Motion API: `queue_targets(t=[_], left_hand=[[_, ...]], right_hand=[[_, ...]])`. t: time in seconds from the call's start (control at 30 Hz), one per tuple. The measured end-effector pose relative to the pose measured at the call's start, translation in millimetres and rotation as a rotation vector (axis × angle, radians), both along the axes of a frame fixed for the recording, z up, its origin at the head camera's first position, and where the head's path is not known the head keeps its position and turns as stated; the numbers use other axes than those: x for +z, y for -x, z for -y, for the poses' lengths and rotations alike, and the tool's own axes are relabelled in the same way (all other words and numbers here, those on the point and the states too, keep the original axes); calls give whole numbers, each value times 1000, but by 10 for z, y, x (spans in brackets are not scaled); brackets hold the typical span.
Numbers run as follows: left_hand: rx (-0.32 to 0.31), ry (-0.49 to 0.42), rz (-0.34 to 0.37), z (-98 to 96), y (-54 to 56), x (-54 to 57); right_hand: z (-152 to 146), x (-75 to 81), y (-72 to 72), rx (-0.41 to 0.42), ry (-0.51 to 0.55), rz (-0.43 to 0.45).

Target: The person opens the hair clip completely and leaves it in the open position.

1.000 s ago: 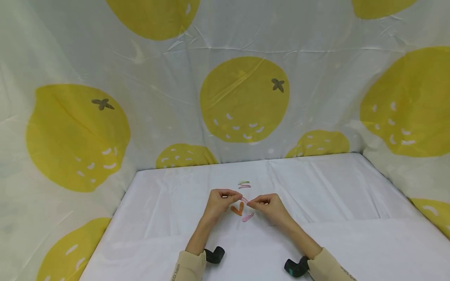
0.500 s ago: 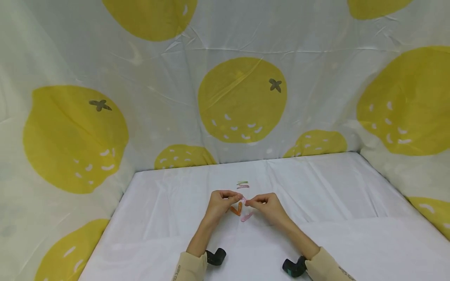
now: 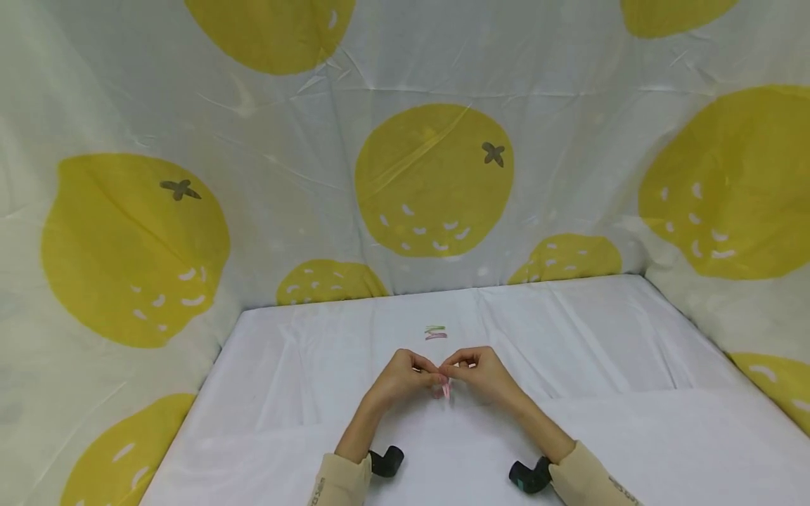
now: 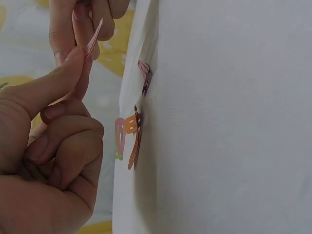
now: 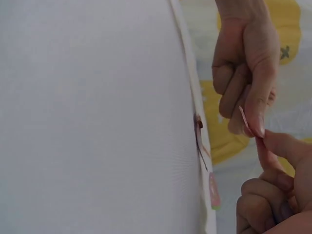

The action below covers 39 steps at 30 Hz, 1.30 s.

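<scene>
Low in the centre of the head frame, the left hand (image 3: 400, 376) and right hand (image 3: 486, 372) met at the fingertips, both pinching the pink clip (image 4: 94, 40) above the bench (image 3: 633, 436). Working it well probably called for light, steady, opposed thumbs.

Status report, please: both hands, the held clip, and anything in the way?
Left hand, right hand: both pinching pink clip. Clip above table. Orange clip lies there; no obstruction seen.
</scene>
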<state>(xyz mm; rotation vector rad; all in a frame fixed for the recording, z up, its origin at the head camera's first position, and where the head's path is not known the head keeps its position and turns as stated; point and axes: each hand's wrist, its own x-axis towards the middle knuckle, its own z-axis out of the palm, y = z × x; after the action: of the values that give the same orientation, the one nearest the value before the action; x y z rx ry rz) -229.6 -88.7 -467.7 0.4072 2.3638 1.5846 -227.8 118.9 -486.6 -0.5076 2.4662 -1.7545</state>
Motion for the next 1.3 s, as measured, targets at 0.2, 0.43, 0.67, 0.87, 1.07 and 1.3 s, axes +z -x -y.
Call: queue_targets(t=[0.2,0.43,0.67,0.87,1.07,1.3], left_hand=[[7,21,4,-6,-12,18],[-10,74,31,1,-12,46],[39,21,59,-8,-2,33],[136,-42,20,14,13,34],[217,-118,9,59,39,59],[180,-151,-127,40,66,18]], right_hand=[[6,0,3,-48,-27,23],[-1,62,7,-308,96,76],[-9,21,11,-339,182,117],[18,47,3,-325,154,118],[8,64,17,-299,100,129],[10,50,16,-337,108,130]])
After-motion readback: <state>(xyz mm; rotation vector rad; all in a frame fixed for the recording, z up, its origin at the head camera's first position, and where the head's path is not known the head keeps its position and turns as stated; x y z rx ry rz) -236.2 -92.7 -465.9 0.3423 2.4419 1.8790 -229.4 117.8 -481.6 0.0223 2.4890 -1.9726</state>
